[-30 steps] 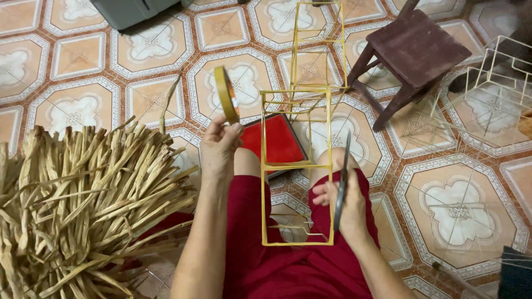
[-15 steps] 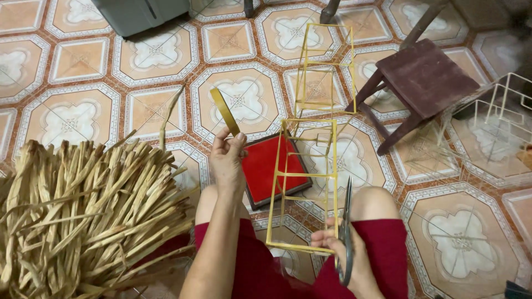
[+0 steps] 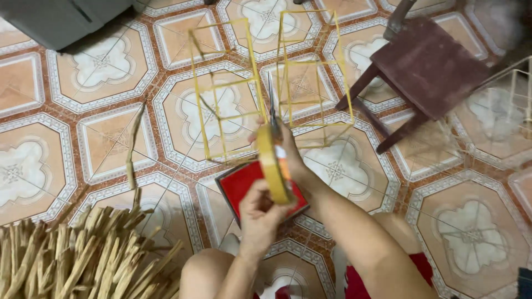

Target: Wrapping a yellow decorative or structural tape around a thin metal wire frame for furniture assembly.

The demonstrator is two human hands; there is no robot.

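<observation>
Head view, the only one here: half a second back the left hand held the tape roll up alone, off to the left of the frame, and the right hand was down low by the lap with the scissors. Now both have come together in the middle, over the red tray (image 3: 244, 185) on the tiled floor (image 3: 100, 144).

The left hand (image 3: 260, 213) has its grip pinched around the lower edge of the yellow tape roll (image 3: 274, 166), which stands on edge. The right hand (image 3: 285, 147) sits just behind the roll, fingers closed on the scissors (image 3: 271, 102), blades pointing up and away from the person. Can't tell if the blades are apart or together.

The yellow wire frame (image 3: 224, 91) has shifted too: it was right at the lap, now it stands further out on the floor, past the hands, with a second frame (image 3: 313, 66) just right of it.

My read: tape and scissors meeting like this looks like a strip being pulled or cut, not the frame being handled.

Bundle of dry bamboo strips (image 3: 83, 254) at the bottom left, dark wooden stool (image 3: 429, 66) at the top right.
</observation>
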